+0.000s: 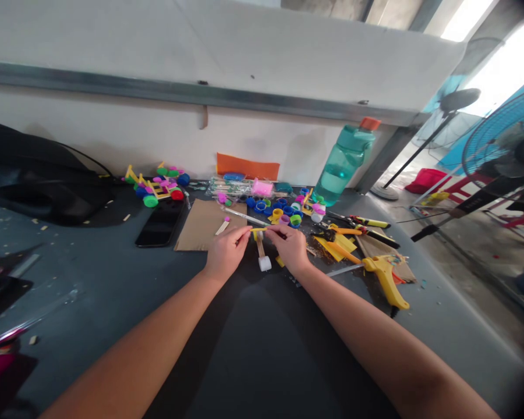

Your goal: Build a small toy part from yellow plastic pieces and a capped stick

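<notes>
Between my two hands, a thin yellow strip [258, 229] is pinched at its ends. My left hand [227, 249] is closed on its left end, thumb and fingertips together. Its right end is in the closed fingers of my right hand [290, 247]. Just below the strip, a wooden stick [261, 244] points toward me with a white bottle cap [265, 263] at its near end. Whether the strip touches the stick, I cannot tell. Left of these, a sheet of cardboard [192, 233] carries a short pale stick [222, 226] and a small pink piece.
Coloured bottle caps [277, 214] lie beyond my hands. A yellow glue gun [384, 276], pliers and cutters [371, 227] are at right, with a teal water bottle [340, 166] behind. A black phone [159, 224] and small stick-and-cap models [157, 186] sit at left.
</notes>
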`<state>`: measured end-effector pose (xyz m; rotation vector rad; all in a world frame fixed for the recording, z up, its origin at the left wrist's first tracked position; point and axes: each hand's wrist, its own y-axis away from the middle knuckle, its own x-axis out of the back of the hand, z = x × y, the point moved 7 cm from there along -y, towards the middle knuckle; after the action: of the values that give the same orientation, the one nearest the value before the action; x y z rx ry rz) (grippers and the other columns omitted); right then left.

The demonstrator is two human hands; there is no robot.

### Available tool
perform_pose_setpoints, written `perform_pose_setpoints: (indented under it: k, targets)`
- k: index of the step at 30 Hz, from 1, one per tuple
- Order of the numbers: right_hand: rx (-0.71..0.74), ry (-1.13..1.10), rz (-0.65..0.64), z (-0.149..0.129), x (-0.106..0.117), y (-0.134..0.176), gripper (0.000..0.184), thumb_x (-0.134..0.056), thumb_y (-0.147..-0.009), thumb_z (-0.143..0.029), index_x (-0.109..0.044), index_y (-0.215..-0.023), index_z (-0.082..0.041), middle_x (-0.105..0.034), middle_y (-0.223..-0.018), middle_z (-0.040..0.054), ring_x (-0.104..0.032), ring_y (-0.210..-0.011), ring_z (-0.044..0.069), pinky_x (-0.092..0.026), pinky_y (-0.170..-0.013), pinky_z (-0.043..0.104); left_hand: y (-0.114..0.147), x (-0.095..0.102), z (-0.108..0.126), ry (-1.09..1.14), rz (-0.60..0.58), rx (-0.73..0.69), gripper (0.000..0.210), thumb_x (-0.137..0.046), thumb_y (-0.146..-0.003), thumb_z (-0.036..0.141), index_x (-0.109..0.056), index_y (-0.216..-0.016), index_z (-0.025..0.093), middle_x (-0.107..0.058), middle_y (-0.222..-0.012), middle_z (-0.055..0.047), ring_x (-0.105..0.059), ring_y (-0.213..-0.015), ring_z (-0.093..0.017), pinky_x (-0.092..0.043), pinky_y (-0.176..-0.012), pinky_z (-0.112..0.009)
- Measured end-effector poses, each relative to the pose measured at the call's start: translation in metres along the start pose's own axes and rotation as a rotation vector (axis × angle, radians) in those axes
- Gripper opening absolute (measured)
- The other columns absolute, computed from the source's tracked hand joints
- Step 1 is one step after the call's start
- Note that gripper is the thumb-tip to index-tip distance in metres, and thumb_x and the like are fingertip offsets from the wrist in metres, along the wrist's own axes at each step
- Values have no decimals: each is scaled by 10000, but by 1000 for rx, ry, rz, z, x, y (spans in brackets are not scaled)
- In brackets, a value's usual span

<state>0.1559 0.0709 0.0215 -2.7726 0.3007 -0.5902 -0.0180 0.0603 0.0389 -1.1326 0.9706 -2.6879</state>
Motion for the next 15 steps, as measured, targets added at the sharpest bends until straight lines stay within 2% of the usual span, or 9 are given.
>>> perform_pose_setpoints:
  k: [15]
  targets:
    - [12,17,2,-2,0,0,173,-625,-783,-326,-769,-810,-233,-738,-744,13,-648,-658,188,-490,-652,290,-1,2,0,33,23,30,238,-501,-918,277,-704,-1032,229,-743,-924,-50,-693,-841,-185,-548,-780,-309]
